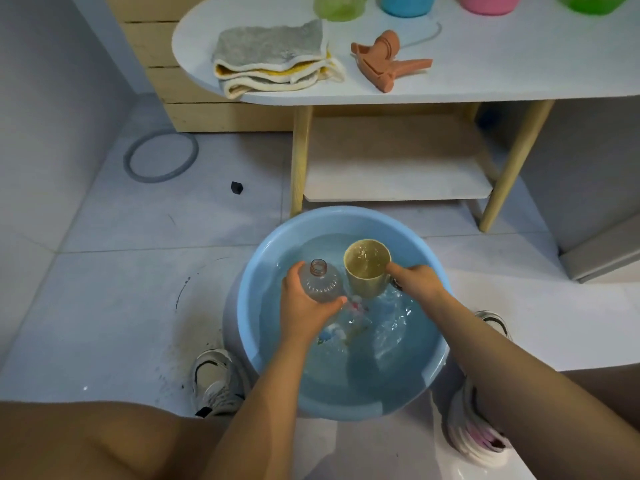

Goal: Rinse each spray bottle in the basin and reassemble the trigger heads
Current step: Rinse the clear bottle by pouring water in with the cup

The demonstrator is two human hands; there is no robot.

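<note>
Bare knees filled the lower edge, cut off by the frame. Left hand fingers were curled round a clear bottle, uncapped, its lower part hidden under water in the blue basin on the floor. Right hand fingers were wrapped about a yellow cup, its handle hidden. An orange trigger head lay on the desk beside a folded cloth; four coloured containers behind were cropped.

Clear ribbed plastic bottle, glossy blue plastic basin
</note>
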